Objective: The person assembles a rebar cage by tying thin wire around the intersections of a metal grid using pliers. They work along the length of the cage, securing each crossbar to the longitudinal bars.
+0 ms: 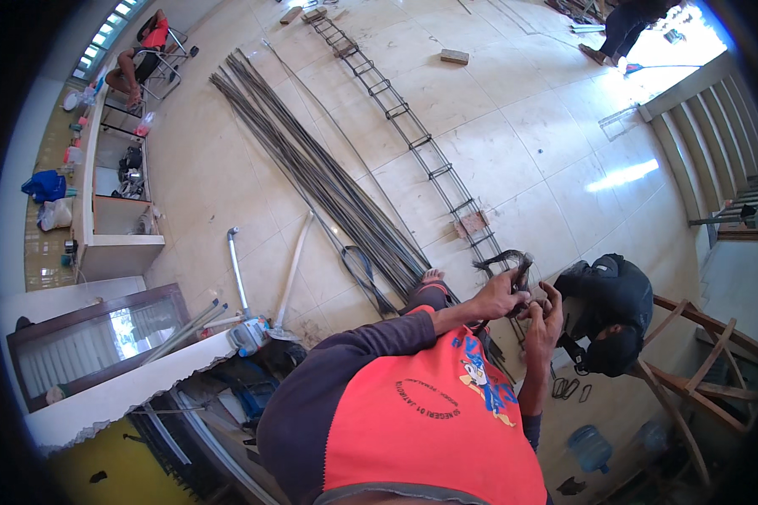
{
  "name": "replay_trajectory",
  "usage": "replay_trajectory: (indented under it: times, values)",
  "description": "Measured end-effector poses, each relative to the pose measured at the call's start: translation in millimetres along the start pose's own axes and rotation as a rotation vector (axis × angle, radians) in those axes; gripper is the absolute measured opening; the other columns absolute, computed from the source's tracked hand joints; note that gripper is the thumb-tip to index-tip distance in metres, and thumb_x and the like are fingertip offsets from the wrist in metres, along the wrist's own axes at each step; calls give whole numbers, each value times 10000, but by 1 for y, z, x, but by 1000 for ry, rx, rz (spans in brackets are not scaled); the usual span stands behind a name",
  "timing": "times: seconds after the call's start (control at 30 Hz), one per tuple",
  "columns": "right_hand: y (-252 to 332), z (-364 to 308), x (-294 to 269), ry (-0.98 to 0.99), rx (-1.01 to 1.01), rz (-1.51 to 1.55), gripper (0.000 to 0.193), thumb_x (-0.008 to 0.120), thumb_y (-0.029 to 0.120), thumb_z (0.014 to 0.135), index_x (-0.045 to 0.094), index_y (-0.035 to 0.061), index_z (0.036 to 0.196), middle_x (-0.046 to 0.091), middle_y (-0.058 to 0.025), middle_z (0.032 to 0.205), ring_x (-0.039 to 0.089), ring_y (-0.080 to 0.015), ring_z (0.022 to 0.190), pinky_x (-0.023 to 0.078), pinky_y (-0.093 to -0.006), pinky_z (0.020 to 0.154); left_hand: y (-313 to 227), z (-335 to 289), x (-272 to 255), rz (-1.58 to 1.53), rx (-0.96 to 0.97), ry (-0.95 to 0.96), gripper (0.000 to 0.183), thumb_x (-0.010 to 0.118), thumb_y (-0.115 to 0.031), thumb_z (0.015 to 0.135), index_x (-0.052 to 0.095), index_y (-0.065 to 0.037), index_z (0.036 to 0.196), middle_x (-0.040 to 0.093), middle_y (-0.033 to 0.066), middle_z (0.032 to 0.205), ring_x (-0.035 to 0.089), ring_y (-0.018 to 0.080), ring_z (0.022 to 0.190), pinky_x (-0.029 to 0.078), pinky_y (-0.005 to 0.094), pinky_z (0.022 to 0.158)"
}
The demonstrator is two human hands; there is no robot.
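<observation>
My left hand (pixel 499 297) is closed around a bundle of thin dark wire (pixel 505 258), whose loose ends stick out to the left. Right beside it, my right hand (pixel 547 316) has its fingers pinched together close to the left fingertips; whatever lies between them is too small to make out. Under and beyond my hands runs a long steel reinforcement cage (pixel 420 142), made of thin bars with rectangular stirrups. A reddish brick (pixel 472 224) lies under the cage just past my hands.
A bundle of long steel rods (pixel 320 168) lies left of the cage. Close on my right a co-worker in dark clothing (pixel 615 295) bends down. Loose stirrups (pixel 566 389), a blue water jug (pixel 590 448) and a wooden frame (pixel 707 389) stand or lie at lower right.
</observation>
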State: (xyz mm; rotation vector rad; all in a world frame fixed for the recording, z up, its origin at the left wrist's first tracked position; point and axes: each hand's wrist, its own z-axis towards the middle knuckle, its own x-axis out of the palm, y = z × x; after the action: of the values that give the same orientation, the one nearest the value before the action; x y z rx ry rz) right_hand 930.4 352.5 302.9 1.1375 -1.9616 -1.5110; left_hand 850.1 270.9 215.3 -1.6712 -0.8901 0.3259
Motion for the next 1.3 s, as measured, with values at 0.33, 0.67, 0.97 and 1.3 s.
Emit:
replay_trajectory:
  times: [0.33,0.67,0.97,1.3]
  values:
    - [29,13,15,-142,-72,-204,282,594,117,885,580,-7,1139,549,-20,656,463,-68,569,384,-241,509,8,15,2,174,-75,-40,189,580,-120,860,529,-26,1016,634,98,765,656,210,719,506,358,674]
    - [75,23,29,-170,-321,-473,155,513,-13,846,648,17,916,606,-91,671,493,-73,557,392,-255,509,10,65,8,293,88,-184,208,598,-191,868,522,-29,976,655,130,781,678,247,683,515,391,641]
    - [230,-43,-1,-254,-627,-227,104,520,-12,841,624,-5,836,515,40,665,387,-11,563,276,-178,506,85,91,-27,321,-155,-300,171,585,-167,851,539,-59,976,672,76,730,672,247,719,511,371,690]
    - [244,-76,-43,-440,-555,-246,102,553,64,844,621,5,893,483,47,697,388,-7,604,258,-172,524,112,119,-90,560,-256,-621,308,606,-218,808,524,-54,1056,645,183,968,632,363,905,480,454,815]
